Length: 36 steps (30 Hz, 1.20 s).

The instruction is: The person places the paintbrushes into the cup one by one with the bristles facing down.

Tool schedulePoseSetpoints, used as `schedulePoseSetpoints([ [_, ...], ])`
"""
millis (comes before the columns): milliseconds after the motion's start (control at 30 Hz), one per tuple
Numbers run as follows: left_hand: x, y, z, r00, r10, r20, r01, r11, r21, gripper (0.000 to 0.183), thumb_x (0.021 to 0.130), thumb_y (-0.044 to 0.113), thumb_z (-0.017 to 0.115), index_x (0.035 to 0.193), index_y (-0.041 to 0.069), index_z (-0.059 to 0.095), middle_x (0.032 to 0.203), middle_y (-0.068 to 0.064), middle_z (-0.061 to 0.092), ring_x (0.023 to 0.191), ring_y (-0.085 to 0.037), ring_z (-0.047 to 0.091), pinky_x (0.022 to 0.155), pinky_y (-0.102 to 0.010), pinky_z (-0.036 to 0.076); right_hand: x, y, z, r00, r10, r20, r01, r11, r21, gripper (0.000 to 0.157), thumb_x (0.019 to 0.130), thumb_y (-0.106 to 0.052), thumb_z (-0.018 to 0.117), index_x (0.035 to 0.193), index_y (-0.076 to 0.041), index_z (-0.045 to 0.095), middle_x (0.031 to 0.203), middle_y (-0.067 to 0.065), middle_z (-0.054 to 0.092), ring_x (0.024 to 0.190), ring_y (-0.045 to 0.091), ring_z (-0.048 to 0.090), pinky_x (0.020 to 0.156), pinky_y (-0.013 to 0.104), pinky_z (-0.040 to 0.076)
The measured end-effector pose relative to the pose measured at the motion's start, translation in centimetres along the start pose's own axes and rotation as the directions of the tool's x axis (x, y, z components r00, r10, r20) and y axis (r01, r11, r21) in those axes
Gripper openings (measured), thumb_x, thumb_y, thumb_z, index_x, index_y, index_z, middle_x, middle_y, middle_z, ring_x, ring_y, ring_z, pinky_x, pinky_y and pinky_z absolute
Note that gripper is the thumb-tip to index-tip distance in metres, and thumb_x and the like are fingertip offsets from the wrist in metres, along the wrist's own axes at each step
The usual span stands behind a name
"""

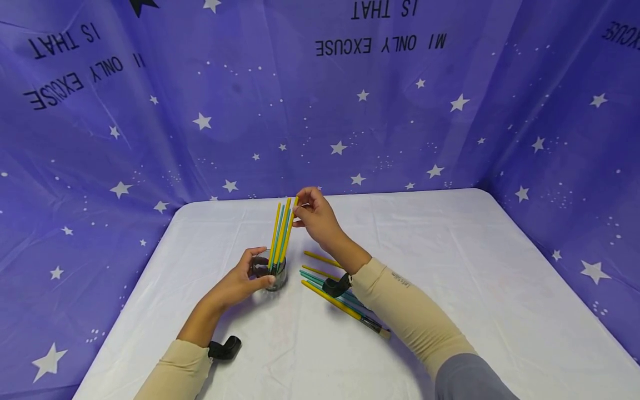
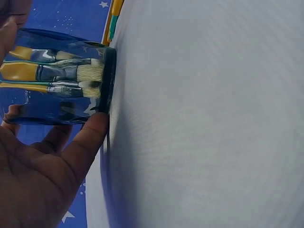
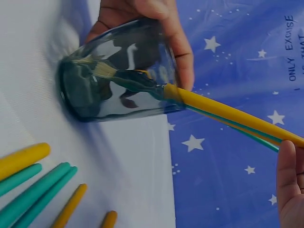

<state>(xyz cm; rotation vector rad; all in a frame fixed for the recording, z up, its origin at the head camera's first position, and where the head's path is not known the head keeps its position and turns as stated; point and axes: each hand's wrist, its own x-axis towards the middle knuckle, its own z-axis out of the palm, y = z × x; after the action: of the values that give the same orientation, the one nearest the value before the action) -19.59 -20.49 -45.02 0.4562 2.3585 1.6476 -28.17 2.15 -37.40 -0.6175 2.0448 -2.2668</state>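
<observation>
A clear, dark-tinted glass (image 1: pixel 280 282) stands on the white-covered table. My left hand (image 1: pixel 239 284) holds it, thumb on the near side and fingers round the far side. Inside are several yellow and green paintbrushes, bristles down, and the left wrist view shows their pale bristles (image 2: pixel 90 72) near the glass's bottom. The long handles lean up out of the rim. With thumb and forefinger, my right hand (image 1: pixel 316 218) pinches a yellow paintbrush (image 1: pixel 288 236) near the top of its handle. In the right wrist view its lower part runs into the glass (image 3: pixel 142 71).
Several more yellow and green paintbrushes (image 1: pixel 330 299) lie on the table (image 1: pixel 280 350) to the right of the glass, partly under my right forearm. A purple curtain (image 1: pixel 300 111) with white stars hangs behind and at both sides of the table.
</observation>
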Motion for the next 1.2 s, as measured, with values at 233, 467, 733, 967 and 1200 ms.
schedulePoseSetpoints([
  [233, 0.0, 0.0, 0.0, 1.0, 0.006, -0.008, -0.006, 1.0, -0.003, 0.077, 0.092, 0.017, 0.073, 0.149, 0.006, 0.023, 0.136, -0.023, 0.051, 0.124, -0.037, 0.053, 0.106, -0.055, 0.031, 0.0, 0.8, 0.6, 1.0, 0.017, 0.005, -0.017, 1.0, -0.026, 0.021, 0.099, 0.004, 0.054, 0.117, -0.002, 0.047, 0.098, 0.008, 0.05, 0.082, 0.019, 0.059, 0.072, 0.035, 0.057],
  [467, 0.0, 0.0, 0.0, 1.0, 0.006, -0.008, -0.006, 1.0, -0.008, 0.075, 0.091, 0.017, 0.074, 0.149, 0.01, 0.026, 0.136, -0.022, 0.05, 0.123, -0.036, 0.052, 0.105, -0.054, 0.032, 0.0, 1.6, 1.1, 0.998, 0.047, 0.031, -0.045, 0.996, -0.074, 0.022, 0.099, 0.003, 0.053, 0.12, -0.002, 0.047, 0.099, 0.007, 0.05, 0.087, 0.027, 0.062, 0.07, 0.032, 0.056],
  [733, 0.0, -0.1, 0.0, 1.0, 0.003, -0.011, -0.003, 1.0, -0.005, 0.075, 0.091, 0.017, 0.074, 0.149, 0.01, 0.026, 0.136, -0.022, 0.05, 0.123, -0.036, 0.052, 0.105, -0.053, 0.032, 0.1, 1.7, 0.3, 0.996, 0.056, 0.069, -0.045, 0.987, -0.155, 0.03, 0.097, -0.002, 0.059, 0.126, -0.001, 0.051, 0.102, 0.009, 0.055, 0.09, 0.024, 0.061, 0.074, 0.036, 0.056],
  [967, 0.1, -0.1, 0.0, 1.0, 0.001, -0.014, -0.001, 1.0, -0.004, 0.076, 0.091, 0.017, 0.074, 0.148, 0.01, 0.026, 0.135, -0.022, 0.051, 0.122, -0.035, 0.053, 0.105, -0.053, 0.032, 0.4, 2.3, -1.6, 0.984, 0.124, 0.128, -0.081, 0.952, -0.295, 0.02, 0.098, -0.011, 0.061, 0.117, -0.005, 0.057, 0.103, 0.009, 0.06, 0.094, 0.031, 0.062, 0.078, 0.044, 0.055],
  [1200, 0.1, -0.3, 0.0, 1.0, -0.001, -0.02, 0.001, 1.0, 0.007, 0.075, 0.091, 0.018, 0.074, 0.148, 0.011, 0.027, 0.135, -0.022, 0.051, 0.123, -0.035, 0.052, 0.105, -0.053, 0.032, 0.4, 3.6, -3.5, 0.938, 0.262, 0.229, -0.089, 0.817, -0.57, 0.018, 0.097, -0.009, 0.061, 0.114, -0.005, 0.06, 0.098, 0.007, 0.06, 0.091, 0.037, 0.063, 0.069, 0.032, 0.052],
])
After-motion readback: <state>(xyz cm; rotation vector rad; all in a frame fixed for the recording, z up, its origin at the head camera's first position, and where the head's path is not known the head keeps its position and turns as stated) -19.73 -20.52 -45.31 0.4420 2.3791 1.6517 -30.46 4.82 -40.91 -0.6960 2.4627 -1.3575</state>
